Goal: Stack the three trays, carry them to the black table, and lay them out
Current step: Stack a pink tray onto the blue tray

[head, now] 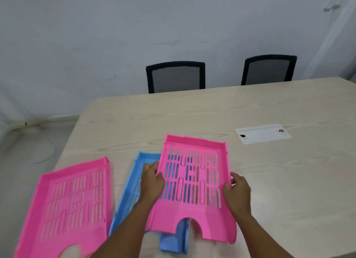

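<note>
Pale wooden table: your left hand and right hand clasp the pink tray by its sides, held above the blue tray, probably for stacking; second pink tray waits left.

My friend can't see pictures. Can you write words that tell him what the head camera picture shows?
Two bare hands, left hand and right hand, hold a slotted pink plastic tray by its sides above a blue plastic tray on a pale wooden table. A second pink plastic tray lies to the left, and two black mesh chairs stand behind the table.
</note>
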